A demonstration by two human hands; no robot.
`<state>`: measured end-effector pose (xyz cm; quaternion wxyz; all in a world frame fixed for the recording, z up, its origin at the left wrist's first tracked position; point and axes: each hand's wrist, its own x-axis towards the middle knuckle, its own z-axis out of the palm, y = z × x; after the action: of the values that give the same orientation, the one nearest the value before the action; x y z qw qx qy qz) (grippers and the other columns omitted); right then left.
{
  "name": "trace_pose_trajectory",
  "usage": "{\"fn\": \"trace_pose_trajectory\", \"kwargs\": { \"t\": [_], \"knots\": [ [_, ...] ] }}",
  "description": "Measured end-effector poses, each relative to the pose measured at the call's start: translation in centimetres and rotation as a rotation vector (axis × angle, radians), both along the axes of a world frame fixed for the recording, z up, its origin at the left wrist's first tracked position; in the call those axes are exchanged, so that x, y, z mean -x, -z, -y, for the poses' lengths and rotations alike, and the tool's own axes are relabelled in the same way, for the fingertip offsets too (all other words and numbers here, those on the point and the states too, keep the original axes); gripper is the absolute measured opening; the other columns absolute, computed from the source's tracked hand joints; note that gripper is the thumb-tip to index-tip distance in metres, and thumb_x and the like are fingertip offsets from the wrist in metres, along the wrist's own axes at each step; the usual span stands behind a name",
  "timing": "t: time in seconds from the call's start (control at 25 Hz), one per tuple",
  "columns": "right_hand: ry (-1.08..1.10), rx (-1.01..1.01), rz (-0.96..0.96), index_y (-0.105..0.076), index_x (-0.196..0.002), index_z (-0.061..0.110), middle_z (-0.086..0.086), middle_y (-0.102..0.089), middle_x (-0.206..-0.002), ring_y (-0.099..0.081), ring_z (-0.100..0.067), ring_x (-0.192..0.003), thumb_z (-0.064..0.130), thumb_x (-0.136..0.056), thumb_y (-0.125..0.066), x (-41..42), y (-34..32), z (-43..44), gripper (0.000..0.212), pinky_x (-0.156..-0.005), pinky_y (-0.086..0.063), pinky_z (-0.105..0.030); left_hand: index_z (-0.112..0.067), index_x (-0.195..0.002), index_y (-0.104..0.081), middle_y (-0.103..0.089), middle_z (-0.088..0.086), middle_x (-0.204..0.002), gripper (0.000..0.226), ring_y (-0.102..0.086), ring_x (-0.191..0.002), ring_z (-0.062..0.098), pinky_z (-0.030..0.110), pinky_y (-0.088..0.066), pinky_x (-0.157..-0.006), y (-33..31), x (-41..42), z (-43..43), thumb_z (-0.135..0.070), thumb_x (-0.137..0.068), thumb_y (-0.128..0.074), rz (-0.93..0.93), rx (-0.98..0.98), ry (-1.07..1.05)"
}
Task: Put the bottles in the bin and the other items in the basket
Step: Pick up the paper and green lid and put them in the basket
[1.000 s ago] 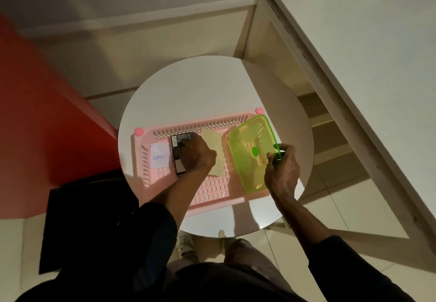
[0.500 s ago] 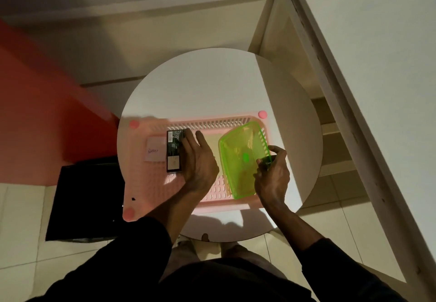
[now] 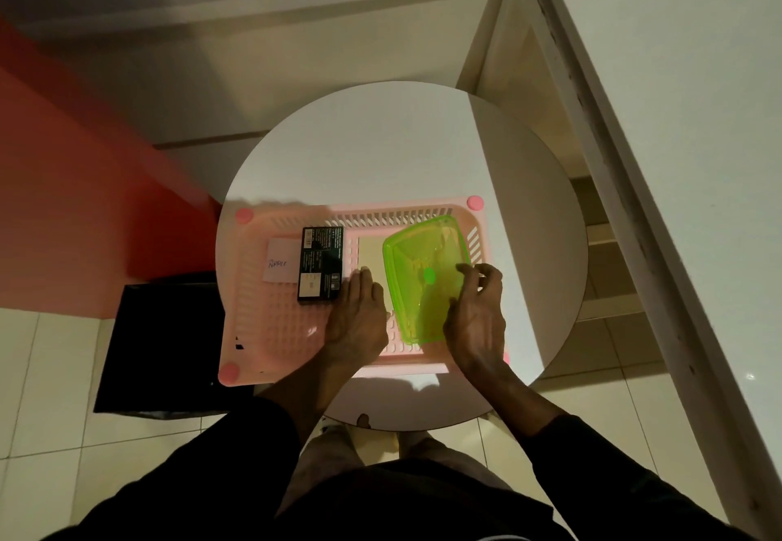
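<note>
A: Item one: round table [image 3: 381,151]. Black bin [image 3: 169,350] on the floor at its left, within reach for bottles; none in view.
B: Next?
A: Pink basket [image 3: 271,329] on the table. Inside: green tray [image 3: 423,312] askew at the right end, black box [image 3: 319,263] flat, left of centre.
B: Hands?
A: Left hand [image 3: 357,312] flat, fingers straight, just beside the box, likely steadying. Right hand [image 3: 478,308] loosely curved at the tray's rim; pinching or not, cannot tell.

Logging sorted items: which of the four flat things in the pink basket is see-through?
The green lid at the basket's right end; the black box, white note and beige card are opaque.
</note>
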<state>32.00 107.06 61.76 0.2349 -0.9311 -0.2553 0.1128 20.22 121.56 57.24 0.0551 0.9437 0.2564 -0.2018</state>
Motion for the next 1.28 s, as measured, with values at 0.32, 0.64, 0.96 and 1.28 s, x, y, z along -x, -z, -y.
{"fn": "trace_pose_trajectory", "kwargs": {
  "t": [0.32,0.64,0.96,1.28],
  "knots": [
    [-0.681,0.408,0.019,-0.035,-0.159,0.017,-0.027,-0.019,-0.168,-0.006,-0.044,-0.158,0.054,-0.094,-0.056,0.4,1.6,-0.6,0.078,-0.128,-0.019,-0.053,0.005,-0.163,-0.017,-0.003,0.031,-0.172,0.082,-0.004,-0.161,0.045,0.057,-0.005,-0.130,0.7,-0.2,0.6,-0.038,-0.101,-0.049,-0.085,-0.127,0.103],
    [-0.542,0.654,-0.077,-0.005,-0.163,0.033,-0.028,0.010,-0.169,0.002,-0.059,-0.152,0.073,-0.089,-0.055,0.8,3.1,-2.7,0.098,-0.116,-0.029,-0.068,0.009,-0.159,-0.023,-0.012,0.038,-0.168,0.084,-0.010,-0.157,0.054,0.062,-0.004,-0.129,0.3,-0.6,0.4,-0.058,-0.109,-0.030,-0.159,-0.220,0.185],
    [-0.435,0.689,-0.102,0.000,-0.163,0.026,-0.031,0.006,-0.166,-0.004,-0.064,-0.149,0.075,-0.085,-0.058,1.7,2.8,-3.1,0.109,-0.112,-0.034,-0.070,0.012,-0.157,-0.029,-0.012,0.041,-0.166,0.096,-0.010,-0.157,0.054,0.057,-0.003,-0.129,1.3,0.4,0.1,-0.067,-0.103,-0.040,-0.158,-0.250,0.065],
    [-0.453,0.645,-0.067,-0.006,-0.163,0.013,-0.033,-0.002,-0.166,-0.012,-0.059,-0.150,0.077,-0.084,-0.057,1.5,2.8,-2.8,0.113,-0.114,-0.036,-0.061,0.009,-0.158,-0.030,-0.016,0.035,-0.168,0.101,-0.017,-0.157,0.049,0.053,-0.006,-0.130,1.0,1.2,0.1,-0.068,-0.096,-0.054,-0.061,-0.172,0.094]
  ]
}}
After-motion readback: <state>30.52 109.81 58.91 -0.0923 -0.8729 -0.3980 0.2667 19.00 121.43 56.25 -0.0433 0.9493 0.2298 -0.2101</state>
